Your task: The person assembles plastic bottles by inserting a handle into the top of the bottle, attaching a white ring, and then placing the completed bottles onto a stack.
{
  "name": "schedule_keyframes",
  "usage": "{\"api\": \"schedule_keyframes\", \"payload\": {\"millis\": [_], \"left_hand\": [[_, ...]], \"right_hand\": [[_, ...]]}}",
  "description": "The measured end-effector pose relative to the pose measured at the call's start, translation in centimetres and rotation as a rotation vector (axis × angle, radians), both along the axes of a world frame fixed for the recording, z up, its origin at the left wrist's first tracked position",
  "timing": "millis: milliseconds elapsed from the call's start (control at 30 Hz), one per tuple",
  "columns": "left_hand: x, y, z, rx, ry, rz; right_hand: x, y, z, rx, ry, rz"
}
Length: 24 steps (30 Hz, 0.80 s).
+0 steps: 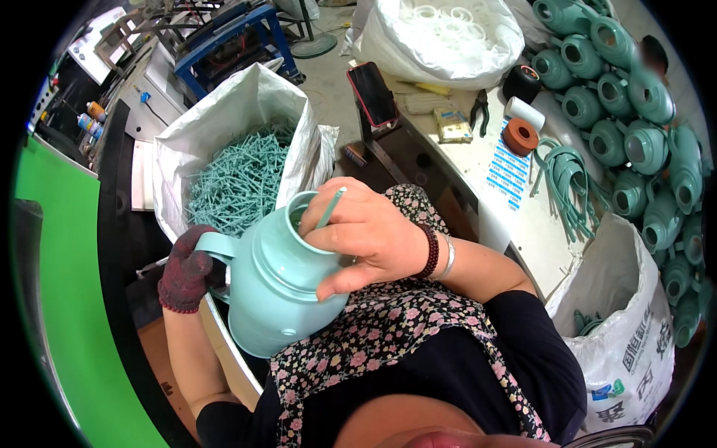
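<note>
A pale teal plastic jug shell, with a wide open mouth and a side handle, is tilted in front of my lap. My left hand, in a dark red knit glove, is closed round its handle. At the mouth is my bare right hand, its fingers bent over the rim and partly inside. Between those fingers a thin teal plastic stick pokes up; its lower end is hidden. The right thumb rests near the jug's shoulder.
A white sack of thin teal sticks stands beyond the jug. On the right, a worktable holds a phone, pliers, tape rolls and teal straps. Stacked teal shells and another sack lie beyond.
</note>
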<state>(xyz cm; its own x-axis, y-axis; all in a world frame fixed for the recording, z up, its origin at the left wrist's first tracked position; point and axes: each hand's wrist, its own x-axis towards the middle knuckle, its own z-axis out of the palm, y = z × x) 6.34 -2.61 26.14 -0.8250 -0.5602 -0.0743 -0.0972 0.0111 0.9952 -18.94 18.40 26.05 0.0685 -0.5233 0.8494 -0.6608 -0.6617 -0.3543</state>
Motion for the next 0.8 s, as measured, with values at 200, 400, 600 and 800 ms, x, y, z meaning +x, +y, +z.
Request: {"api": "schedule_keyframes", "payload": {"millis": [200, 400, 600, 800], "left_hand": [[-2.6, -0.1, -0.3, 0.011, -0.089, -0.129], [-0.8, -1.8, 3.6, -0.560, -0.122, 0.127], [-0.7, -6.1, 3.2, -0.622, 0.358, 0.577], [-1.2, -2.5, 5.0, -0.479, 0.771, 0.664]], "right_hand": [[-1.9, 1.4, -0.7, 0.286, 0.088, 0.120], [-6.1, 0.5, 3.1, 0.129, 0.134, -0.018], [-27.3, -3.8, 0.8, 0.179, -0.199, -1.163], [-34.1, -5.7, -1.4, 0.821, -0.195, -1.180]]}}
